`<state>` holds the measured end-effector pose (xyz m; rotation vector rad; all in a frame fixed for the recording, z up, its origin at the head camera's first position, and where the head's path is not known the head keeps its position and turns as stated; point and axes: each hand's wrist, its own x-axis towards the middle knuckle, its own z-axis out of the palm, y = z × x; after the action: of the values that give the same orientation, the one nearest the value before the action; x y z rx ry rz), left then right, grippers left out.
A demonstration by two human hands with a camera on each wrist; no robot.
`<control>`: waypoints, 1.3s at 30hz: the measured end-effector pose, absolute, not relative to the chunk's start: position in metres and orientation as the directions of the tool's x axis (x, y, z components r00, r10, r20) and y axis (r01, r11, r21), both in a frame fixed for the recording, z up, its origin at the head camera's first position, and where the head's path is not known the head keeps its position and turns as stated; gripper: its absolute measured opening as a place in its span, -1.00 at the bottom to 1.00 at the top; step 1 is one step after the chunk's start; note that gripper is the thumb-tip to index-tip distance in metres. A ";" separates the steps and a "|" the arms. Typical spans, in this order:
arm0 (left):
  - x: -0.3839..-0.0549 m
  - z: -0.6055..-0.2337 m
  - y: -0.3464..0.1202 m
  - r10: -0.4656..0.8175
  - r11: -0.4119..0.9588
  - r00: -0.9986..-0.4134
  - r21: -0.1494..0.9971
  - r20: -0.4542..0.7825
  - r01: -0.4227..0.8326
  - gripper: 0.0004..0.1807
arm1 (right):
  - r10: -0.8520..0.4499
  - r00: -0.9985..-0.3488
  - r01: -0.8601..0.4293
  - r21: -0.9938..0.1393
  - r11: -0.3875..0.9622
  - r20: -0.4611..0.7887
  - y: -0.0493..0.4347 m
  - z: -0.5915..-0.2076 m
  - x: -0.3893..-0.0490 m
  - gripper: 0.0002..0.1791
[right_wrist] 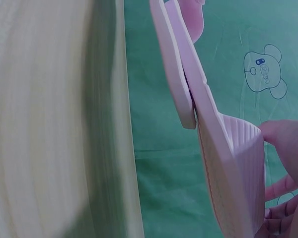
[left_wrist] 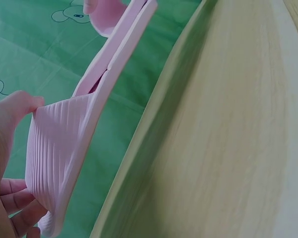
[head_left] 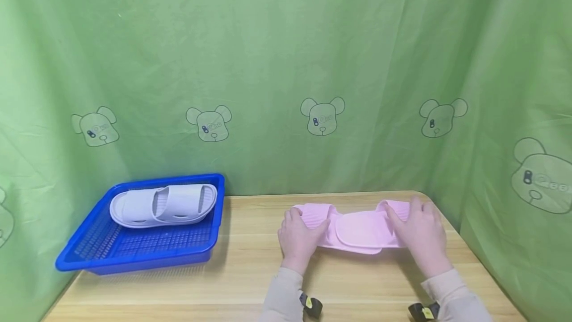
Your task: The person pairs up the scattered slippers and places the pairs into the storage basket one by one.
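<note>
Two pink slippers are held up over the wooden table, toes pointing apart and heel ends overlapping. The left slipper (head_left: 329, 239) lies partly behind the right slipper (head_left: 364, 227). My left hand (head_left: 299, 240) grips the left slipper across its ribbed strap (left_wrist: 59, 148), thumb on one edge and fingers on the other. At the opposite end, my right hand (head_left: 422, 235) holds the right slipper by its ribbed strap (right_wrist: 247, 153). Both wrist views show the slippers edge-on, with their soles facing the table side.
A blue plastic basket (head_left: 138, 264) stands at the table's left. White slippers (head_left: 163, 206) lie in it, toes apart and heels overlapping. A green curtain (head_left: 268, 73) printed with bear heads surrounds the wooden table (head_left: 241, 247) at the back and sides.
</note>
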<state>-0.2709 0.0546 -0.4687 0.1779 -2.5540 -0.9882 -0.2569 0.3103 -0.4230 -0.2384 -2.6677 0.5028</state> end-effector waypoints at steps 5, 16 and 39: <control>-0.271 -0.469 0.056 -0.258 0.743 -0.911 0.668 0.323 0.026 -0.17 | 0.237 -0.899 0.086 -0.381 0.921 0.369 0.309 -0.423 -0.256 0.00; -0.269 -0.470 0.061 -0.265 0.728 -0.914 0.685 0.307 0.019 -0.16 | 0.239 -0.897 0.088 -0.380 0.921 0.371 0.307 -0.422 -0.254 0.04; -0.267 -0.470 0.063 -0.275 0.742 -0.909 0.671 0.314 0.007 -0.14 | 0.230 -0.900 0.079 -0.382 0.921 0.369 0.298 -0.424 -0.253 0.07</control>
<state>-0.2673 0.0633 -0.4702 0.2055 -2.5467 -0.9826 -0.2529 0.2984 -0.4245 -0.2244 -2.6656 0.5064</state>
